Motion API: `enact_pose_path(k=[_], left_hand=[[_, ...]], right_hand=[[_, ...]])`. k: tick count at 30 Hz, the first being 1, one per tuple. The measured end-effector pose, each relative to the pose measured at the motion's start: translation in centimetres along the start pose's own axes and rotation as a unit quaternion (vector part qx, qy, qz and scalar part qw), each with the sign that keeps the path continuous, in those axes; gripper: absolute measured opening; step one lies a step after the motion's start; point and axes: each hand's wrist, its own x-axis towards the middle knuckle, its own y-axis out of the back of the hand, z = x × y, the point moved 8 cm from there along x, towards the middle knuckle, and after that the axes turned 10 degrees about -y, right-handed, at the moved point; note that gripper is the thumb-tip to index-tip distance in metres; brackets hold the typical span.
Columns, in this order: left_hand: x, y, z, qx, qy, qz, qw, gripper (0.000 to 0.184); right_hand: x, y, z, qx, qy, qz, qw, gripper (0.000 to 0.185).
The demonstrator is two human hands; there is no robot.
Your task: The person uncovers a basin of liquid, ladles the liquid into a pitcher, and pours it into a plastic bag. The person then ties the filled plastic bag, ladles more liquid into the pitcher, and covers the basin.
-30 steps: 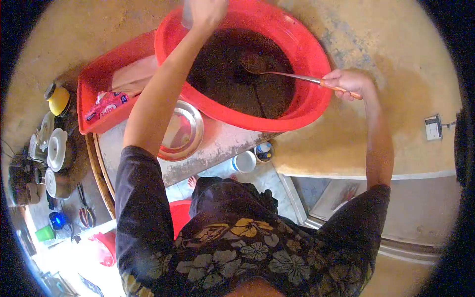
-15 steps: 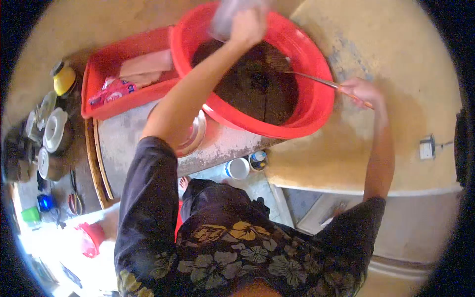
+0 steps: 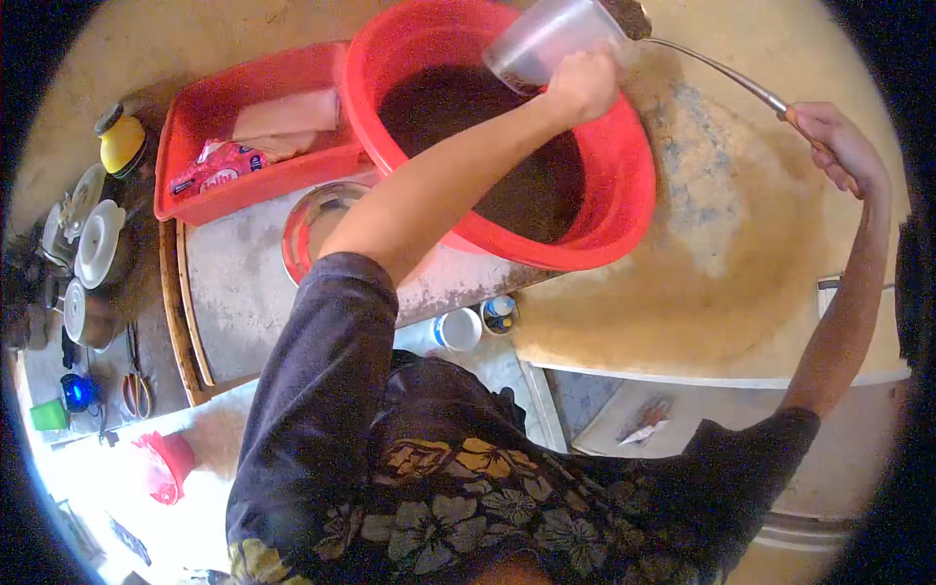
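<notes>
A large red basin (image 3: 629,219) stands tilted on the counter, with dark brown contents (image 3: 468,117); I cannot tell whether they are liquid or loose. Above its far rim my left hand (image 3: 585,83) is closed round a silvery, cloudy jug (image 3: 536,44), which lies tipped on its side. My right hand (image 3: 837,146), out to the right, grips the orange-brown handle of a long metal ladle (image 3: 726,76). The ladle's head, holding something dark brown, is at the jug's mouth; whether they touch is unclear.
A red tray (image 3: 258,83) with a pink packet (image 3: 216,168) and folded paper stands left of the basin. Partly behind my left arm lies a round metal dish (image 3: 297,229). Several white containers and a yellow jar (image 3: 123,146) are further left; a white bucket (image 3: 458,330) stands below.
My left hand has moved right with the jug and tipped it. My right hand has lifted the ladle out of the basin, up and to the right, its head now at the jug.
</notes>
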Motion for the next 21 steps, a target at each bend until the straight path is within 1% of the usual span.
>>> enact_pose_path(k=[1,2,5,6,9,12,15,18,21], left_hand=[[0.4,0.8,1.5,-0.009,0.004,-0.001,1.000,0.026],[0.9,1.4,3.0,-0.007,-0.003,-0.031,0.999,0.035],[2.5,1.7,4.4,-0.060,0.062,0.003,0.996,0.037],[2.5,2.9,5.8,-0.052,0.069,-0.005,0.996,0.034],[4.2,3.3,7.8,-0.048,0.039,0.004,0.998,0.035],[6.2,3.1,8.8,-0.055,0.045,0.064,0.995,0.034],[6.2,6.0,10.6,-0.140,0.055,0.054,0.987,0.028],[7.0,6.2,11.5,-0.141,0.051,0.083,0.985,0.025],[8.5,5.1,12.1,-0.088,0.003,0.078,0.993,0.023]], right_hand=[[-0.8,0.5,-0.2,-0.014,-0.003,0.025,1.000,0.033],[-1.4,1.0,-0.3,-0.029,-0.005,0.049,0.998,0.034],[-3.3,3.1,-0.4,-0.040,-0.022,0.134,0.990,0.036],[-3.9,4.1,-0.1,-0.038,-0.031,0.164,0.985,0.036],[-4.6,6.8,1.1,-0.065,-0.040,0.146,0.986,0.043],[-6.5,8.7,1.4,-0.058,-0.050,0.134,0.988,0.046],[-7.9,10.3,1.9,-0.073,-0.044,0.148,0.985,0.048],[-9.4,11.0,1.3,-0.093,-0.021,0.158,0.983,0.048],[-10.7,11.4,0.2,-0.149,-0.046,0.170,0.973,0.046]])
